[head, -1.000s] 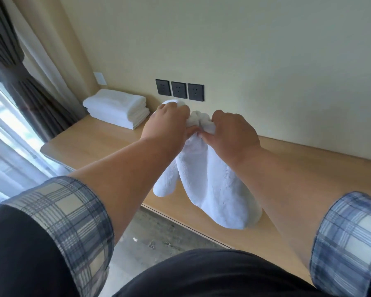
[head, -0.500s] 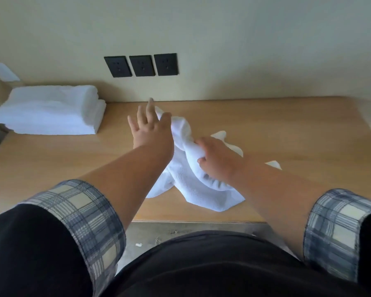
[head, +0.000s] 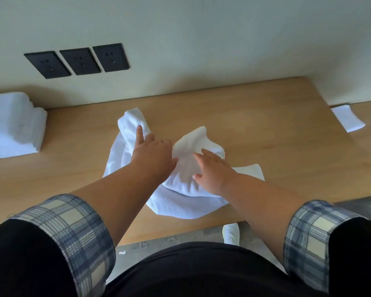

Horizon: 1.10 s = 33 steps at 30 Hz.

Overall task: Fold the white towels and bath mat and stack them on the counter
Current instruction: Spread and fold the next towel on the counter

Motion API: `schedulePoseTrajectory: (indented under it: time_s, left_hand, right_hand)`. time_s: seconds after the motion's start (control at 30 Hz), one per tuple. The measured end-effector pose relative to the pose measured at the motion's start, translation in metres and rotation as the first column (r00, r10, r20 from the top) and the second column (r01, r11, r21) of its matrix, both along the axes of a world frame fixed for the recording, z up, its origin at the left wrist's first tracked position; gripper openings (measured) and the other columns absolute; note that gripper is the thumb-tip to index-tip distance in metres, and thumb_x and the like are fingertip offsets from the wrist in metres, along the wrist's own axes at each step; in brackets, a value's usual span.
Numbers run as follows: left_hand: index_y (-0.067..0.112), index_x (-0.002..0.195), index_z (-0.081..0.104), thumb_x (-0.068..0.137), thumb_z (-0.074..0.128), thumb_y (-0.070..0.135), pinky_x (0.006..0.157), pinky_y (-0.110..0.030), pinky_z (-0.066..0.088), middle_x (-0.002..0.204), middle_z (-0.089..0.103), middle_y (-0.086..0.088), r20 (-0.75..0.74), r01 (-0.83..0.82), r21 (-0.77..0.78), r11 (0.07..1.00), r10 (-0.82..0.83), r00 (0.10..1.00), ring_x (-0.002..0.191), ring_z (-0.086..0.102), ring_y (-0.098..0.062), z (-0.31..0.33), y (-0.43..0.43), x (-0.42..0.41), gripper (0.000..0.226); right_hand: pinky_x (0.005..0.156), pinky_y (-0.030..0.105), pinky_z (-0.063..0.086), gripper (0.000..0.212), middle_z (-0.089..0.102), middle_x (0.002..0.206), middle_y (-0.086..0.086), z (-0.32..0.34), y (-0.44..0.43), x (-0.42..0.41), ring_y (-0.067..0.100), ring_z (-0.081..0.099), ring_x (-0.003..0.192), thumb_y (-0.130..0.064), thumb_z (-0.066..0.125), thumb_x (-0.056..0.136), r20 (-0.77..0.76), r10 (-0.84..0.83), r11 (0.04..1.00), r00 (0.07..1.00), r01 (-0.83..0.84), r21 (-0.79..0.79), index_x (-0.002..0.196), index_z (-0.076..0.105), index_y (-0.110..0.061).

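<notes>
You're on the spread-out step for one towel (head: pixel 186 202). It lies crumpled in the middle of the counter (head: pixel 287 146), close to the near edge, not flat and with no fold made yet. Your left hand (head: pixel 152 156) rests on the towel's left part, index finger straight along a rolled-up bunch at the far left of the cloth. The other fingers are bent, and I cannot tell whether they pinch fabric. Your right hand (head: pixel 214 171) lies flat with fingers spread, holding nothing, pressing the bunched right part. One flat corner pokes out on the right, just beside that wrist. The folded stack (head: pixel 13 125) sits at the far left against the wall, well apart from this towel. My read is that the task is partly done, with this piece only begun. The next move likely calls for finding two corners, drawing them apart left and right, unrolling that far-left bunch and smoothing the cloth flat before the first halving. The terry looks limp, so expect it to drag and re-bunch.
</notes>
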<state>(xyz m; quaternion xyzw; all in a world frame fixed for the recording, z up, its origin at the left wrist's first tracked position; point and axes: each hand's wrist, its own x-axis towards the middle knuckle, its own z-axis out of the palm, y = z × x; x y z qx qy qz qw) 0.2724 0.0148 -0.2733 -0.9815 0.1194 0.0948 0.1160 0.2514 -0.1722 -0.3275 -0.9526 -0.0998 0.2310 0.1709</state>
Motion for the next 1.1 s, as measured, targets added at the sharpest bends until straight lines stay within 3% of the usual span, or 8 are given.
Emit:
schedulePoseTrajectory:
  time_s: [0.13, 0.2, 0.33, 0.47, 0.6, 0.73, 0.87, 1.1]
  left_hand:
    - [0.019, 0.125, 0.051, 0.096, 0.046, 0.048, 0.101, -0.042, 0.032, 0.12, 0.062, -0.001, -0.02, 0.022, -0.065, 0.998, -0.023, 1.0, 0.119, 0.05, -0.025, -0.011, -0.044, 0.029, 0.041]
    - [0.017, 0.125, 0.05, 0.098, 0.048, 0.041, 0.083, -0.038, 0.035, 0.12, 0.061, -0.003, -0.045, 0.002, -0.085, 0.996, -0.006, 0.999, 0.116, 0.051, -0.026, -0.02, -0.069, 0.052, 0.036]
    - [0.017, 0.127, 0.047, 0.094, 0.056, 0.03, 0.078, -0.037, 0.034, 0.125, 0.058, -0.007, -0.251, -0.258, -0.079, 0.963, 0.231, 0.94, 0.119, 0.05, -0.029, -0.041, -0.11, 0.1, 0.036]
    - [0.015, 0.117, 0.057, 0.088, 0.055, 0.013, 0.071, -0.036, 0.04, 0.093, 0.053, -0.004, -0.375, -0.425, -0.014, 0.905, 0.389, 0.841, 0.094, 0.054, -0.028, -0.049, -0.126, 0.123, 0.029]
    - [0.024, 0.121, 0.058, 0.089, 0.044, 0.016, 0.077, -0.038, 0.038, 0.111, 0.056, -0.006, -0.265, -0.384, -0.192, 0.903, 0.329, 0.906, 0.098, 0.052, -0.028, -0.049, -0.137, 0.122, 0.035]
    - [0.027, 0.106, 0.057, 0.088, 0.042, 0.016, 0.079, -0.036, 0.036, 0.104, 0.062, -0.001, -0.199, -0.344, -0.418, 0.841, 0.285, 0.938, 0.093, 0.053, -0.026, -0.034, -0.158, 0.118, 0.026]
    - [0.019, 0.112, 0.058, 0.089, 0.044, 0.012, 0.089, -0.04, 0.042, 0.106, 0.061, -0.008, -0.125, -0.302, -0.558, 0.773, 0.281, 0.951, 0.102, 0.052, -0.031, -0.02, -0.181, 0.127, 0.027]
    - [0.027, 0.129, 0.051, 0.096, 0.053, 0.02, 0.103, -0.038, 0.032, 0.132, 0.047, -0.007, 0.067, -0.207, -0.567, 0.797, 0.295, 0.953, 0.12, 0.04, -0.029, -0.029, -0.22, 0.158, 0.034]
  right_hand:
    - [0.111, 0.039, 0.033, 0.058, 0.033, 0.151, 0.006, -0.014, -0.041, 0.006, 0.029, 0.029, 0.142, -0.039, 0.053, 0.098, -0.086, 0.06, 0.998, 0.995, -0.059, 0.008, 0.151, 0.035, -0.02]
    - [0.115, 0.038, 0.028, 0.06, 0.027, 0.158, 0.002, -0.021, -0.053, 0.007, 0.027, 0.023, 0.146, -0.039, 0.053, 0.099, -0.112, 0.07, 0.995, 0.991, -0.061, 0.08, 0.153, 0.032, -0.023]
    - [0.113, 0.029, 0.025, 0.054, 0.036, 0.154, 0.0, -0.032, -0.073, 0.022, 0.021, 0.029, 0.142, -0.034, 0.057, 0.098, -0.115, 0.092, 0.972, 0.989, -0.065, 0.227, 0.148, 0.041, -0.023]
    - [0.087, 0.009, 0.034, 0.054, 0.051, 0.133, -0.009, -0.037, -0.108, 0.053, 0.01, 0.05, 0.113, -0.038, 0.058, 0.097, -0.232, -0.033, 0.935, 0.972, 0.111, 0.336, 0.148, 0.041, -0.029]
    - [0.108, 0.031, 0.039, 0.077, 0.041, 0.152, -0.003, -0.037, -0.139, 0.101, 0.015, 0.047, 0.131, -0.045, 0.067, 0.09, -0.306, -0.235, 0.839, 0.923, 0.352, 0.416, 0.153, 0.029, -0.026]
    - [0.114, 0.038, 0.035, 0.1, 0.042, 0.153, -0.01, -0.028, -0.152, 0.138, 0.01, 0.043, 0.137, -0.064, 0.073, 0.065, -0.446, -0.168, 0.778, 0.879, 0.396, 0.488, 0.151, 0.031, -0.035]
    - [0.103, 0.04, 0.048, 0.068, 0.069, 0.116, -0.012, -0.027, -0.162, 0.149, 0.01, 0.064, 0.109, -0.061, 0.075, 0.063, -0.511, -0.063, 0.76, 0.857, 0.373, 0.532, 0.125, 0.061, -0.038]
    - [0.072, 0.031, 0.052, 0.032, 0.066, 0.092, -0.004, -0.046, -0.212, 0.15, 0.015, 0.064, 0.082, -0.051, 0.074, 0.08, -0.49, -0.277, 0.805, 0.826, 0.478, 0.352, 0.089, 0.06, -0.024]
